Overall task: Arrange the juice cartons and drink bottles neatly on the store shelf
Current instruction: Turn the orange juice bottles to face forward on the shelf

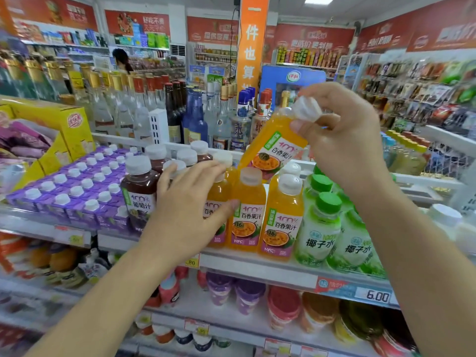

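1. A passion-fruit juice bottle [273, 145] is held tilted above the store shelf [257, 269], its white cap pinched between the thumb and curled fingers of the right hand [342, 140]; the base hangs just over the row of matching orange bottles [248, 210].

2. The left hand [188, 210] is laid with straightened fingers against the standing bottles, its fingertips on the caps and its thumb touching the label of a front orange bottle; nothing is gripped by it.

3. To the left of the orange row, dark grape juice bottles [139, 191] are ranged, and beyond them a block of purple juice cartons [77, 191] with white caps; to the right, green-capped coconut water bottles [322, 228] are stood.

4. The lifted bottle appears full and is judged fairly heavy for its size. The plastic wall looks stiff but smooth, so a slip is thought possible where it is carried by the cap alone.

5. A firmer hold would probably be found around the labelled middle, where the body is widest and the wrap offers some friction.

6. The neighbours stand close together, so toppling is judged likely if the bottle is lowered carelessly into the row.
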Demonstrator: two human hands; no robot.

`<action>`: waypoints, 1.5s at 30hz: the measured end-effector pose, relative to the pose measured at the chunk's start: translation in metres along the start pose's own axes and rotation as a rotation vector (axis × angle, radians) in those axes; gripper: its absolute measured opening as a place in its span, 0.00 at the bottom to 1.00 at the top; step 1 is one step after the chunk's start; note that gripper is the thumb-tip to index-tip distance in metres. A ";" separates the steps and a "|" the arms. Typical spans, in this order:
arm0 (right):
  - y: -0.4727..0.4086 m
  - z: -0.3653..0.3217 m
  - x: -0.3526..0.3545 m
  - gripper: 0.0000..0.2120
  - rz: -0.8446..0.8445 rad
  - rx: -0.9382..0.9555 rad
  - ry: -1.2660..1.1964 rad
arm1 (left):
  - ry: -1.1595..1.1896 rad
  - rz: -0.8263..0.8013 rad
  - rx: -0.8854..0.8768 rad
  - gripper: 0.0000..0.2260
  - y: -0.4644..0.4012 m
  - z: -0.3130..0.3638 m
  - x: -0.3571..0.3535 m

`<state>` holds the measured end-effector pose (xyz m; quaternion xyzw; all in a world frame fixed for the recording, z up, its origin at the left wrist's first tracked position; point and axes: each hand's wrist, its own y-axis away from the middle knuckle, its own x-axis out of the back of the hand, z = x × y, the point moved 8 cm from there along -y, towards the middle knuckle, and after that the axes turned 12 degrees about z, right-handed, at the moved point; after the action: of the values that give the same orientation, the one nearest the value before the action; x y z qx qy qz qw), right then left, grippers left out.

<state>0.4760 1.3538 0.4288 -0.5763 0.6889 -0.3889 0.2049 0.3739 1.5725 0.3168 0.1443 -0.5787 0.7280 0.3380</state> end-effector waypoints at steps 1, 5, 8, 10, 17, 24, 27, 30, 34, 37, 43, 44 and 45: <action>0.000 0.002 -0.004 0.15 -0.019 -0.008 0.025 | -0.001 -0.002 0.000 0.29 0.000 0.000 -0.001; 0.000 0.013 -0.027 0.15 -0.132 -0.033 0.148 | -0.010 0.006 -0.001 0.27 0.001 -0.002 -0.003; -0.002 0.018 -0.049 0.13 -0.243 -0.017 0.250 | -0.014 0.017 -0.001 0.25 0.002 -0.002 -0.005; -0.004 0.021 -0.062 0.13 -0.305 0.000 0.310 | -0.020 0.022 0.001 0.25 0.002 -0.002 -0.005; 0.000 0.046 -0.090 0.15 -0.475 -0.041 0.435 | -0.021 -0.002 -0.002 0.26 0.003 -0.005 -0.008; 0.009 0.063 -0.101 0.12 -0.586 -0.070 0.413 | 0.010 -0.015 -0.009 0.25 0.004 -0.008 -0.008; 0.007 0.061 -0.098 0.09 -0.645 -0.097 0.379 | 0.023 -0.017 -0.010 0.25 0.004 -0.008 -0.010; -0.005 0.056 -0.092 0.06 -0.589 -0.118 0.335 | 0.034 -0.012 -0.012 0.25 0.005 -0.007 -0.010; -0.027 0.061 -0.100 0.07 -0.492 -0.093 0.388 | 0.039 -0.006 -0.008 0.25 0.005 -0.007 -0.011; -0.029 0.071 -0.121 0.10 -0.586 -0.098 0.457 | 0.036 -0.006 -0.004 0.25 0.005 -0.007 -0.012; -0.030 0.076 -0.134 0.06 -0.627 -0.105 0.480 | 0.034 -0.005 0.008 0.24 0.005 -0.008 -0.011; -0.030 0.074 -0.133 0.06 -0.612 -0.077 0.487 | 0.036 -0.007 0.008 0.24 0.005 -0.007 -0.011; -0.030 0.072 -0.131 0.06 -0.591 -0.057 0.490 | 0.038 -0.008 0.009 0.24 0.005 -0.007 -0.011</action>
<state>0.5808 1.4564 0.3854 -0.6453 0.5321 -0.5383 -0.1029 0.3795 1.5749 0.3042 0.1345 -0.5685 0.7317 0.3513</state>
